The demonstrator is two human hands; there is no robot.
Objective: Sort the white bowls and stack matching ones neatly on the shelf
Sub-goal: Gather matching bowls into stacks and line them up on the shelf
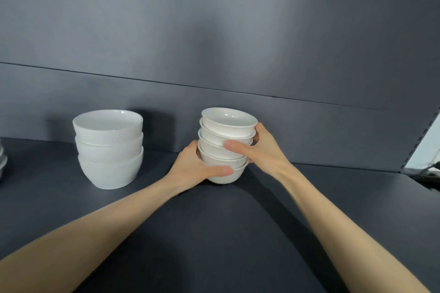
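Note:
A stack of several small white bowls (226,126) stands on the dark shelf (214,233) near its back wall, leaning slightly to the left. My left hand (197,169) grips the lower bowls from the left, thumb across the front. My right hand (262,147) clasps the upper bowls from the right, thumb on the front. To the left stands a stack of three larger white bowls (109,150), upright and apart from both hands.
More white dishes (2,159) peek in at the far left edge. The dark back wall (214,54) rises right behind the stacks. At the right, a perforated shelf upright (419,135) borders the shelf.

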